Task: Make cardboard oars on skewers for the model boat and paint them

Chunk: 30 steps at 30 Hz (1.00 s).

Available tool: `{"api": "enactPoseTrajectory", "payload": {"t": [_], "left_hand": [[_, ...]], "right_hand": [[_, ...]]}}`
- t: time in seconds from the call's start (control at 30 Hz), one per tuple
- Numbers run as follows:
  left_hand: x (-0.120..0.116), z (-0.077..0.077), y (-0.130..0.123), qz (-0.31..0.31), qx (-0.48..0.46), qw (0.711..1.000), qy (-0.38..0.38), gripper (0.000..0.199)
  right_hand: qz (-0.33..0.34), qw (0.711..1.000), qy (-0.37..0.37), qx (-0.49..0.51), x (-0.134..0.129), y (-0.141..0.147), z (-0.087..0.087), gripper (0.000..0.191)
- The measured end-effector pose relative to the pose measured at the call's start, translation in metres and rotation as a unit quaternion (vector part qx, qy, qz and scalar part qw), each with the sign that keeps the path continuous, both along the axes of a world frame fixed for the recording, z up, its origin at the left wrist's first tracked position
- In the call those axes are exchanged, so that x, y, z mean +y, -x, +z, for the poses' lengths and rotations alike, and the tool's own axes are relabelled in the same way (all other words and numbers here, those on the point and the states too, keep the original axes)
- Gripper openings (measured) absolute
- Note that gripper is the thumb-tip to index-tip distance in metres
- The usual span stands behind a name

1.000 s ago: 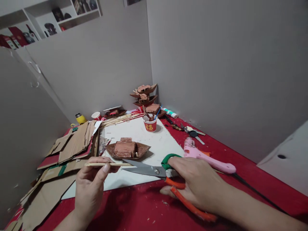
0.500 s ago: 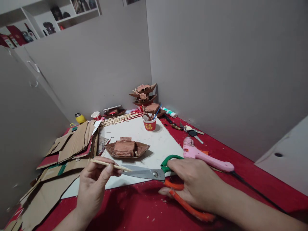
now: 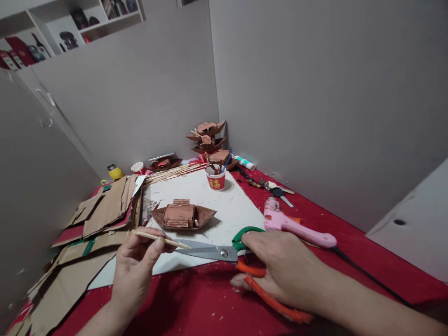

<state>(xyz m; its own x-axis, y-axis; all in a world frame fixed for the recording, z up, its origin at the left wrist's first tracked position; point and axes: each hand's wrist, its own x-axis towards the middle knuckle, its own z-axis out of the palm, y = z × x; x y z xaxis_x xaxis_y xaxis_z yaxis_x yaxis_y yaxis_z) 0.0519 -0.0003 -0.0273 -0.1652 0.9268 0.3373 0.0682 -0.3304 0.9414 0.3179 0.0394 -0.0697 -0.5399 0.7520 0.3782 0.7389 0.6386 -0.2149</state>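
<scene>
Thin pale wooden stick (image 3: 161, 239), level a second ago, now tilts toward four o'clock, its end at the narrowed blades of green-and-orange-handled steel scissors (image 3: 206, 253), suggesting a cut. Straight and plain, it's at seven o'clock from the brown model boat (image 3: 184, 217). Left hand (image 3: 135, 266) pinches it, fingers nearly together; right hand (image 3: 287, 270) wraps the handles.

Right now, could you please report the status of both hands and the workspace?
Left hand pinching thin stick. Right hand gripping scissors, blades at the stick's tip. Model boat on white board beyond. Pink glue gun close to right hand.
</scene>
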Motion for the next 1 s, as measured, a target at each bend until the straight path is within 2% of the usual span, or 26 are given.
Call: {"api": "enactPoseTrajectory", "payload": {"t": [0.2,0.5,0.77,1.0], "left_hand": [[-0.0009,0.0022,-0.0009,0.009,0.009,1.0,0.01,0.006],[0.0003,0.0048,-0.0051,-0.006,-0.08,0.996,0.035,0.007],[0.001,0.002,-0.0053,-0.024,-0.076,0.996,0.045,0.006],[0.0036,-0.0013,-0.0049,-0.018,-0.073,0.996,0.041,0.007]], "right_hand": [[0.003,1.0,0.009,0.002,0.0019,-0.0003,-0.0036,0.046],[0.023,0.999,0.008,0.021,-0.0007,-0.0009,-0.0078,0.05],[-0.014,1.0,0.025,-0.01,-0.0025,0.0004,-0.003,0.048],[0.004,0.999,0.036,0.008,-0.001,0.0003,-0.0077,0.054]]}}
